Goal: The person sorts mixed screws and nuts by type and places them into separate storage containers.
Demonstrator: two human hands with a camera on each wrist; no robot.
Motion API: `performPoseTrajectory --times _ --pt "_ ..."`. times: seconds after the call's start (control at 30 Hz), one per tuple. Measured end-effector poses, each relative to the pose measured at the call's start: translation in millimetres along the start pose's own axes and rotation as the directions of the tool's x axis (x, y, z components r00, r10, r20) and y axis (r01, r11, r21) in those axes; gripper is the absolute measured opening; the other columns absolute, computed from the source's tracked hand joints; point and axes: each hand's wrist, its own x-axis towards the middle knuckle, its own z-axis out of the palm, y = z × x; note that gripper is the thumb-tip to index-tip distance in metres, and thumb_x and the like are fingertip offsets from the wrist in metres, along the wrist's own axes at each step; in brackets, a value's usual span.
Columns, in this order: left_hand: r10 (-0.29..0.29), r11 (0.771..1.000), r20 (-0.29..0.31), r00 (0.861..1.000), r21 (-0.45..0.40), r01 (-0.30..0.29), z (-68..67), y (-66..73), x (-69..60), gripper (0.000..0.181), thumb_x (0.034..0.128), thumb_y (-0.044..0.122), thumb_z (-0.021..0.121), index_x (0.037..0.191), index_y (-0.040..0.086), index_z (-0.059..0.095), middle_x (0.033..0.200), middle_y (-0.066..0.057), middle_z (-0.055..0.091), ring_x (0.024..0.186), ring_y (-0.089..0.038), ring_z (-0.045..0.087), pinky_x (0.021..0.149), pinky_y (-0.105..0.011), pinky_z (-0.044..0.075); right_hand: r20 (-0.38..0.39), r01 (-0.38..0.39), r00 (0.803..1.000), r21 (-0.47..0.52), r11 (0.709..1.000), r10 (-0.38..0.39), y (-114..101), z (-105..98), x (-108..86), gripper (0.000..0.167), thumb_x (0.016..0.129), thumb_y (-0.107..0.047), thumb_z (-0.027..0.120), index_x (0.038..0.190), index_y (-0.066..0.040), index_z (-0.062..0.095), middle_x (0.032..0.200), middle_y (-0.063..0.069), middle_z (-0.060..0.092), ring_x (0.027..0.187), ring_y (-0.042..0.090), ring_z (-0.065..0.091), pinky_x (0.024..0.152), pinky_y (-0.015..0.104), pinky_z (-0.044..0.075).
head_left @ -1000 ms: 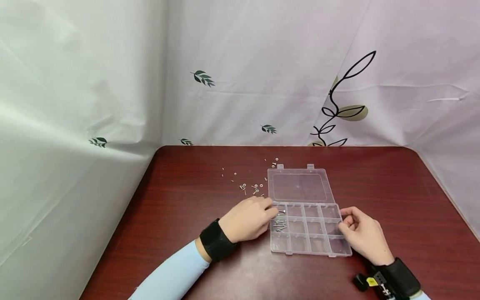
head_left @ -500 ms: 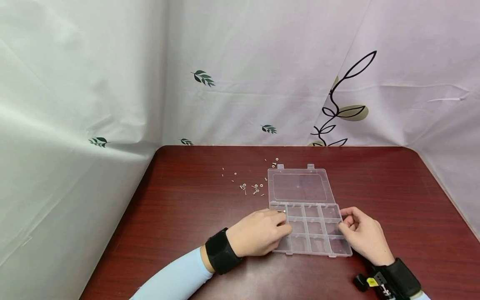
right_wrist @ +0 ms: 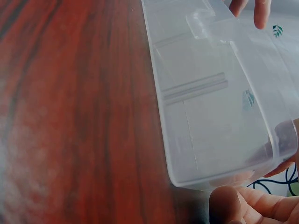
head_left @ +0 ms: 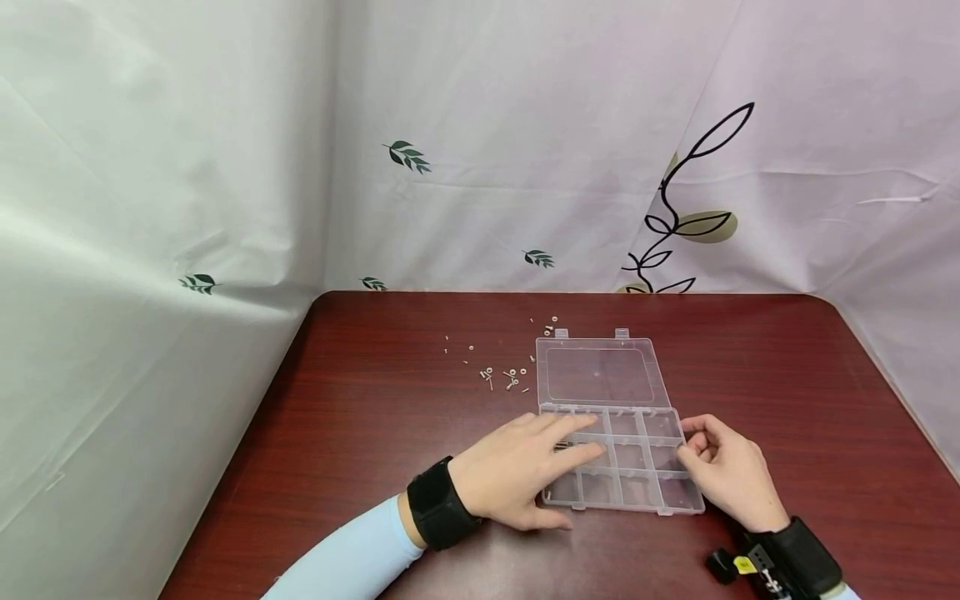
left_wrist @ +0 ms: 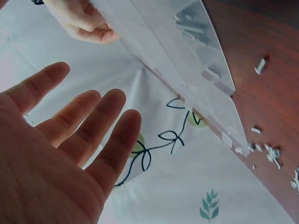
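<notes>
A clear plastic compartment box (head_left: 633, 486) lies on the table, its lid (head_left: 597, 372) folded back flat. My left hand (head_left: 517, 471) hovers over the box's left columns with fingers spread and nothing between them; the left wrist view shows the straight fingers (left_wrist: 100, 119). Partly hidden under that hand, several screws (head_left: 562, 446) lie in a left compartment; they also show through the clear wall in the left wrist view. My right hand (head_left: 731, 475) holds the box's right end, thumb (right_wrist: 225, 205) against the outer wall and fingers curled beside it.
Several small screws and nuts (head_left: 512, 379) lie scattered on the dark red wooden table (head_left: 390, 392), left of the lid. A few more sit by the lid's far left corner. A pale leaf-patterned curtain (head_left: 480, 167) hangs behind the table.
My left hand first moved from the box's left edge to over its left compartments, fingers together. Now its fingers and thumb have spread apart. The right hand and box have stayed in place.
</notes>
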Motion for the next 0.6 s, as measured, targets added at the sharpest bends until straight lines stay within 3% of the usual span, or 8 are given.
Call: performPoseTrajectory --times 0.27,0.4,0.6 --pt "-0.043 0.999 -0.037 0.998 0.01 0.043 -0.7 -25.5 -3.2 0.08 0.0808 0.06 0.072 0.144 0.017 0.049 0.15 -0.007 0.042 0.118 -0.019 0.053 0.099 -0.035 0.045 0.002 -0.004 1.0 0.002 1.0 0.004 0 0 0.3 0.027 0.075 -0.002 0.069 0.1 -0.011 0.067 0.068 -0.008 0.055 0.052 0.002 0.047 0.053 0.02 0.034" --pt "-0.096 0.995 -0.044 0.994 0.032 0.097 3.1 -44.1 -5.2 0.076 0.0825 0.057 0.072 0.143 0.017 0.051 0.145 -0.007 0.046 0.119 -0.021 0.053 0.101 -0.038 0.045 -0.001 -0.001 1.0 0.0 1.0 0.001 0 0 0.4 0.027 0.075 -0.002 0.069 0.1 -0.011 0.067 0.068 -0.008 0.055 0.051 0.001 0.047 0.053 0.019 0.034" --pt "-0.166 0.985 -0.032 0.986 0.046 0.167 8.0 -71.1 -8.2 0.069 0.0822 0.052 0.074 0.138 0.015 0.056 0.135 -0.005 0.052 0.112 -0.022 0.055 0.094 -0.037 0.048 0.003 -0.001 1.0 0.0 1.0 0.001 0 0 0.3 0.027 0.075 -0.002 0.069 0.1 -0.011 0.067 0.068 -0.008 0.055 0.051 0.002 0.048 0.052 0.02 0.034"
